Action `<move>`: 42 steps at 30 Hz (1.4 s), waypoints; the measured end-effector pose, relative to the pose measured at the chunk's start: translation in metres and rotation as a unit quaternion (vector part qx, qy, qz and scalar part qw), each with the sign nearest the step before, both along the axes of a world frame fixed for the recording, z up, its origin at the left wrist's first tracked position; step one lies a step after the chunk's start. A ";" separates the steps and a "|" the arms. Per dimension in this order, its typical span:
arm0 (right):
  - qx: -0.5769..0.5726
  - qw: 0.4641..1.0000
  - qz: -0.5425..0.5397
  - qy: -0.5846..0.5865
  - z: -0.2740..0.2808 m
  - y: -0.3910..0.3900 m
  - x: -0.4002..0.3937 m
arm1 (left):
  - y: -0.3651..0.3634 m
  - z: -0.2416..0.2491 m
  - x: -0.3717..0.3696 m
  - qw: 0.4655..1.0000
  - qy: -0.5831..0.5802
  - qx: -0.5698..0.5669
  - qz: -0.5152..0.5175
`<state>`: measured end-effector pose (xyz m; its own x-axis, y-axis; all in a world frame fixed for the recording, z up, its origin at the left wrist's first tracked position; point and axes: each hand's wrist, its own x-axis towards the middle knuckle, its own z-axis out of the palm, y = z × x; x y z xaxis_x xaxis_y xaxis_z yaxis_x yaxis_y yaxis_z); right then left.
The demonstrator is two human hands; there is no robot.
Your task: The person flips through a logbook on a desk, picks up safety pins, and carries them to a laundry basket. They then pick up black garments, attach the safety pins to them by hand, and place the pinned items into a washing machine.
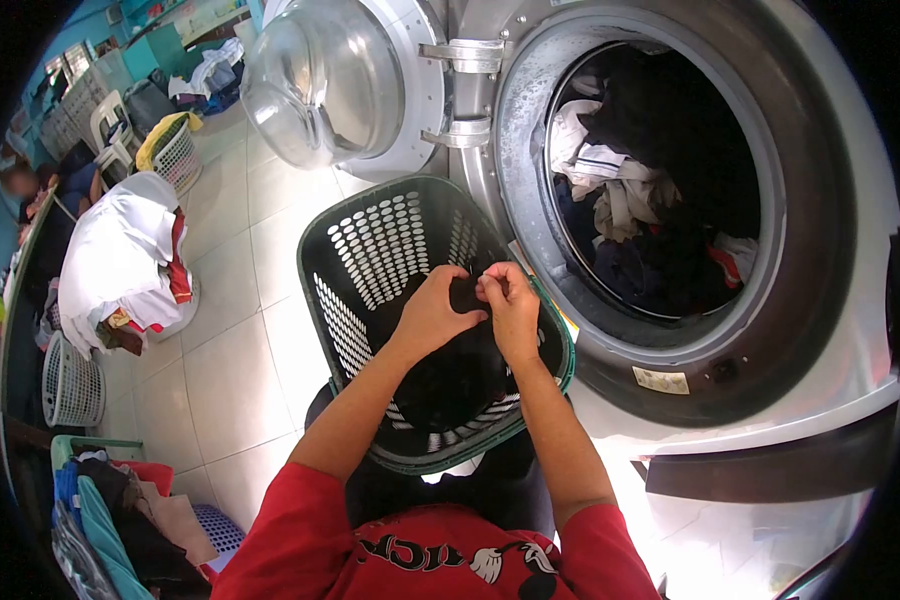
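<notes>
A dark green laundry basket [312,250] with round holes stands in front of me, and both of my hands are above its opening. My left hand [432,315] curls around a black piece of clothing [463,293], thumb and fingers on either side of it. Beside it, my right hand [511,312] pinches the same dark cloth between thumb and fingertips. The garment's kind cannot be made out. More dark cloth [455,385] seems to lie in the basket, deep in shadow. Dark, white and beige clothes [625,195] fill the washing machine drum to the right.
The washing machine's round glass door [335,90] is swung wide to the left; its door ring [530,130] borders the basket. On the left are a white laundry pile [120,245], a white basket [70,385], folded clothes [135,520] and a person [40,195] at a counter.
</notes>
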<state>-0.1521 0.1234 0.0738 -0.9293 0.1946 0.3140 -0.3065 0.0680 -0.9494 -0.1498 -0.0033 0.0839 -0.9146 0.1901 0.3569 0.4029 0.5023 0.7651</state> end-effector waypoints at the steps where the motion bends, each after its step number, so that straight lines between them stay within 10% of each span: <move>1: 0.000 1.000 0.000 0.000 0.000 -0.001 0.000 | 0.002 -0.001 0.001 1.000 0.023 -0.009 0.018; 42: -0.303 0.904 0.196 -0.230 0.008 0.017 0.000 | 0.004 0.006 -0.001 0.954 0.259 -0.149 0.030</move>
<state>-0.1518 0.1406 0.0816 -0.9692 -0.1713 -0.1767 0.2421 -0.5359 -0.8088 -0.1507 0.0012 0.0902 -0.6431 0.3070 0.7015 0.6516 0.7007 0.2907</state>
